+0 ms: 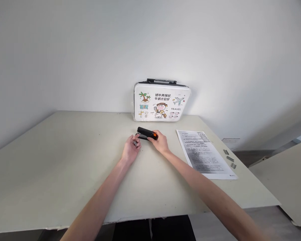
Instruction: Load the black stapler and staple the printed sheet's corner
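A black stapler (147, 132) with an orange patch at its rear is tilted over the table, its top arm raised from the base at the front. My right hand (161, 142) is closed around the rear end of it. At the stapler's front end, my left hand (130, 149) has curled fingers, with the fingertips touching or very near the gap. Between those fingers shows a small grey piece (134, 143), which looks like a strip of staples. Part of it is hidden by the fingers.
A white carry case (163, 103) with cartoon prints stands against the wall behind the stapler. Printed paper sheets (203, 155) lie to the right. Beyond them, several grey staple strips (230, 158) rest near the right edge of the table (65, 160).
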{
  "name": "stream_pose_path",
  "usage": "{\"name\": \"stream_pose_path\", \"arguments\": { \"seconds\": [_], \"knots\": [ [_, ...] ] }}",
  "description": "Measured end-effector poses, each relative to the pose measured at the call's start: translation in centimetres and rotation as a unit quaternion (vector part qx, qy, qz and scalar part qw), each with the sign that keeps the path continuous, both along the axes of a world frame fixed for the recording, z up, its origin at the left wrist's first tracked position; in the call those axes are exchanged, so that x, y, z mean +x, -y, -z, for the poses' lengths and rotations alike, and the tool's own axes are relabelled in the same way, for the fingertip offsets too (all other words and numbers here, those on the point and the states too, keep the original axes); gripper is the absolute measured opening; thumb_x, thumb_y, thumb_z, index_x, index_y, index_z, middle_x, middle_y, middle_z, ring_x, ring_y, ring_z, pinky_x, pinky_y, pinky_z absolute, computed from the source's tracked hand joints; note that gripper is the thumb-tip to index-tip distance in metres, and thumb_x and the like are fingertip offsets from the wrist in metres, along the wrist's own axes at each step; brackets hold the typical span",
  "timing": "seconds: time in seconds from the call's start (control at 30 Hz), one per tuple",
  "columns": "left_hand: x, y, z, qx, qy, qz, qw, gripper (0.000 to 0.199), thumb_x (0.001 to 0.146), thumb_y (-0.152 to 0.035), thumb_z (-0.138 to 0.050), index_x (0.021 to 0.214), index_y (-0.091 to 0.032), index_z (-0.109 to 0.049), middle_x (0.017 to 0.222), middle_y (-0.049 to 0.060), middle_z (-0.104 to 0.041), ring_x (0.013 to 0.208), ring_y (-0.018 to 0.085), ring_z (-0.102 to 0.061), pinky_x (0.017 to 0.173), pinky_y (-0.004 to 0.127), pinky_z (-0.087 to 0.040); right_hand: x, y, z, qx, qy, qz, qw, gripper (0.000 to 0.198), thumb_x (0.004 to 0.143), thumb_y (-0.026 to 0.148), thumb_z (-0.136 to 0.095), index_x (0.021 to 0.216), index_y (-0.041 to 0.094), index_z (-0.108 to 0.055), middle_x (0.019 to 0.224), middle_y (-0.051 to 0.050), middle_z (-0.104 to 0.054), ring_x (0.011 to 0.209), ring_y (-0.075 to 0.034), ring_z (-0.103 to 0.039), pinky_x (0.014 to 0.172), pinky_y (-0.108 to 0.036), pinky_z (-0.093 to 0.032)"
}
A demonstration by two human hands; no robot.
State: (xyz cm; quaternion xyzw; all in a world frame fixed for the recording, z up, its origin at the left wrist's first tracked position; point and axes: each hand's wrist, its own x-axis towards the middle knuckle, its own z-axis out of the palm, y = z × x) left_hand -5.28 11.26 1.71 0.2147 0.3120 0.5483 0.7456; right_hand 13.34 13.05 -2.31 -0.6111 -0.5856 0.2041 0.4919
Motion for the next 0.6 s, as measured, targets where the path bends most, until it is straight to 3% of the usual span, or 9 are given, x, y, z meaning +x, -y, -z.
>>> {"name": "stream_pose_path", "arguments": {
  "seconds": [0.13, 0.23, 0.33, 0.5, 0.6],
  "knots": [
    [-0.2, -0.2, 0.3, -0.010, 0.022, -0.003, 1.000, 0.020, 0.096, -0.029, -0.062, 0.100, -0.012, -0.070, 0.070, 0.001, -0.057, 0.056, 0.011, -0.053, 0.054, 0.023, -0.045, -2.1, -3.3, -0.7, 0.009, 0.044, -0.042, 0.998, 0.028, 0.083, 0.033, -0.077, 0.110, 0.027, -0.069, 0.101, -0.002, -0.078, 0.095, -0.026, -0.072, 0.091, -0.042, -0.057],
    [-0.3, -0.4, 0.4, -0.017, 0.031, -0.011, 0.999, 0.021, 0.100, -0.029, -0.057, 0.101, -0.012, -0.070, 0.078, 0.007, -0.066, 0.067, 0.015, -0.064, 0.064, 0.025, -0.052, -2.6, -3.8, -1.7, 0.037, 0.073, -0.075, 0.994, 0.036, 0.085, 0.026, -0.074, 0.119, 0.027, -0.067, 0.118, -0.005, -0.076, 0.108, -0.026, -0.070, 0.098, -0.043, -0.056],
    [-0.2, -0.5, 0.6, -0.024, 0.036, -0.015, 0.999, 0.025, 0.103, -0.028, -0.052, 0.103, -0.011, -0.070, 0.093, 0.014, -0.074, 0.083, 0.019, -0.072, 0.074, 0.028, -0.057, -2.8, -2.3, -2.9, 0.080, 0.093, -0.080, 0.989, 0.042, 0.091, 0.024, -0.065, 0.133, 0.024, -0.060, 0.141, -0.010, -0.064, 0.127, -0.026, -0.061, 0.107, -0.045, -0.053],
    [0.1, -0.4, 0.6, -0.027, 0.037, -0.018, 0.999, 0.030, 0.106, -0.028, -0.047, 0.105, -0.010, -0.070, 0.098, 0.016, -0.076, 0.092, 0.022, -0.075, 0.087, 0.031, -0.058, -4.0, 2.4, -3.9, 0.127, 0.130, -0.095, 0.979, 0.025, 0.102, 0.027, -0.050, 0.124, 0.024, -0.061, 0.125, -0.011, -0.065, 0.122, -0.026, -0.061, 0.107, -0.044, -0.053],
    [0.1, 0.0, 0.3, -0.026, 0.026, 0.001, 0.999, 0.035, 0.107, -0.029, -0.043, 0.108, -0.009, -0.071, 0.102, 0.017, -0.077, 0.099, 0.024, -0.075, 0.093, 0.033, -0.058, -5.4, 4.5, -3.4, 0.132, 0.175, -0.099, 0.971, 0.026, 0.097, 0.033, -0.063, 0.120, 0.021, -0.064, 0.138, -0.017, -0.056, 0.133, -0.032, -0.055, 0.113, -0.049, -0.048]
  ]
}}
